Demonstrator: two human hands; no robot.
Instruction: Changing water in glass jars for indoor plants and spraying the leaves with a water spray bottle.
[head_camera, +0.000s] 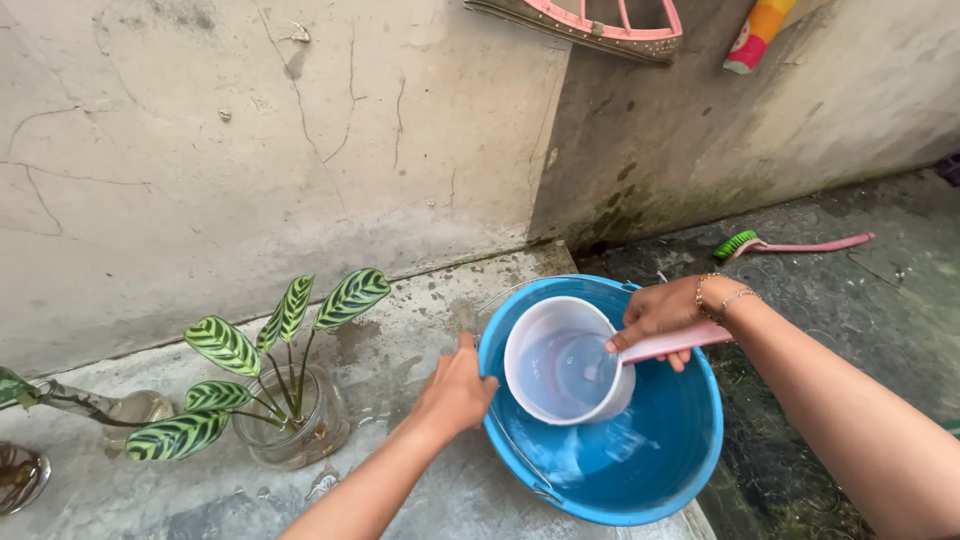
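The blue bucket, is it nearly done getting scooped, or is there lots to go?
Some is done: the pink dipper already holds water. In hand: the right hand grips its handle over the blue bucket, and the left hand steadies the rim. Left: water sits in the bucket, and the striped plant's glass jar stands apart, untouched.

Looking like a home's outdoor washing corner. Showing cracked, stained concrete walls (250, 150) and wet mossy cement floor (800, 260). Sitting nearby: striped-leaf plant cuttings in clear glass jars (290, 420), a pink-handled scrubbing brush (790, 244).
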